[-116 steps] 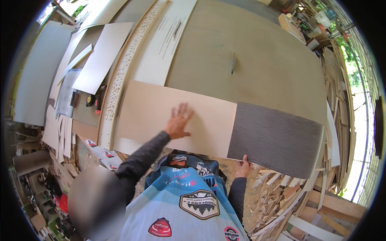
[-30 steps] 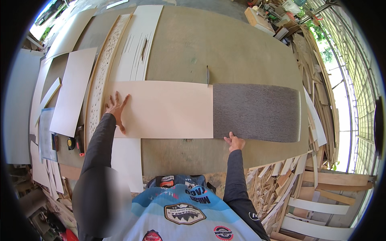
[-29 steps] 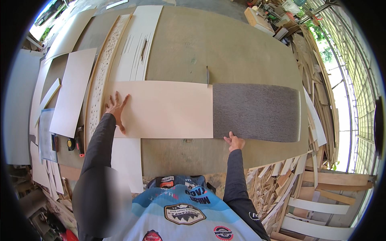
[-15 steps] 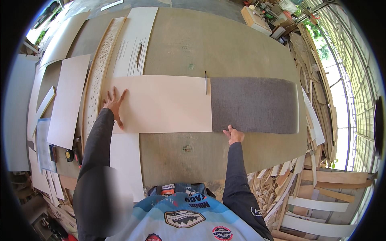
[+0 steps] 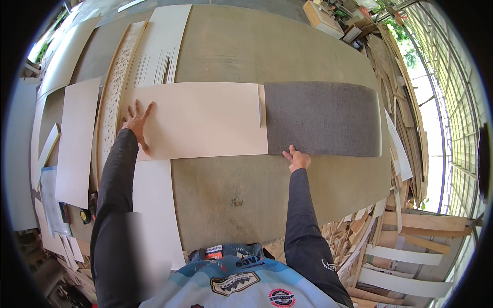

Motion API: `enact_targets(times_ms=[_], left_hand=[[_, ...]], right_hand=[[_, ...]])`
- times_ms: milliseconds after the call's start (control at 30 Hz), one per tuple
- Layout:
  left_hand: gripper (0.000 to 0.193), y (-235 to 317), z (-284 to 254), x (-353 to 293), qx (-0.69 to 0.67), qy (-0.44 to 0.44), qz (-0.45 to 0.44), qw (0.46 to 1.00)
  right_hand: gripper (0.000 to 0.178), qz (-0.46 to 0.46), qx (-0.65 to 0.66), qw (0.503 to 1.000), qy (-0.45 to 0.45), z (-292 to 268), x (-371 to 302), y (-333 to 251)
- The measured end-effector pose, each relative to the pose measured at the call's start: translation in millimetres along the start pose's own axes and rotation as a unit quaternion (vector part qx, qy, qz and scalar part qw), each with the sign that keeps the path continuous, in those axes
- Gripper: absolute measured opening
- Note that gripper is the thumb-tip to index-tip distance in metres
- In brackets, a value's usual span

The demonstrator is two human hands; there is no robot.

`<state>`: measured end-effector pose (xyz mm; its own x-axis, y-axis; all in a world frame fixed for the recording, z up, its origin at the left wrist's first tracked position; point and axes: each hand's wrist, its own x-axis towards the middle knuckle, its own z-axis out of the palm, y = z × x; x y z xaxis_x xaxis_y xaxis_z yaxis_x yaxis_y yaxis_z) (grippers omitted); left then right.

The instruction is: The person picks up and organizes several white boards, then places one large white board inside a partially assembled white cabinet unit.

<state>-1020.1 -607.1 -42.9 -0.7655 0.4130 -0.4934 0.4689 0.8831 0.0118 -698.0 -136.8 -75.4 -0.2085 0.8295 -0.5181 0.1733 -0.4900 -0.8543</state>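
While the long panel [image 5: 205, 123] lies crosswise on the brown worktable [image 5: 221, 200], both hands are on or at it, well apart. L hand [image 5: 136, 123]: palm down, fingers spread, on the L end of the beige section [image 5: 195, 110]; nothing gripped. R hand [image 5: 299, 159]: at near edge of dark grey section [image 5: 323, 118], fingers partly curled; can't tell if edge is pinched or only touched.

Config.: R end is rounded; dark grey section is prob. the same sheet bent back over itself, though a separate piece can't be ruled out.

Adjacent items: white board [image 5: 151, 190] shows on near side of panel; perforated strip [image 5: 115, 82] runs along L end; tape measure [image 5: 85, 216] near L forearm; wood offcuts [image 5: 354, 233] beyond tbl, R side.

Handling (est.): thin, light for its area, flexible lengthwise. Bent portion, if one sheet, may spring flat when released; edges & corners prob. brittle, may chip or crack under a tight fold. Beige side looks smooth, may slide; dark side looks textured, prob. better grip.

Hold pts: flat palm on beige L end; fingers along near edge of dark grey section, w/o creasing the bend.
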Motion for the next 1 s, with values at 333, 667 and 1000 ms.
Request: enact_targets(times_ms=[333, 667, 1000], left_hand=[[0.18, -2, -22, 36, 0.002, 0.006, -0.004, 1.0], [0.18, -10, -32, 69, -0.012, 0.022, -0.006, 1.0], [0.177, -18, -37, 98, -0.013, 0.04, -0.036, 0.998]], right_hand=[[0.041, -0.054, -0.001, 0.998, 0.029, 35, 21, -7], [0.036, -0.098, 0.01, 0.995, 0.025, 65, 33, -16], [0.032, -0.106, 0.023, 0.994, 0.006, 91, 31, -26]])
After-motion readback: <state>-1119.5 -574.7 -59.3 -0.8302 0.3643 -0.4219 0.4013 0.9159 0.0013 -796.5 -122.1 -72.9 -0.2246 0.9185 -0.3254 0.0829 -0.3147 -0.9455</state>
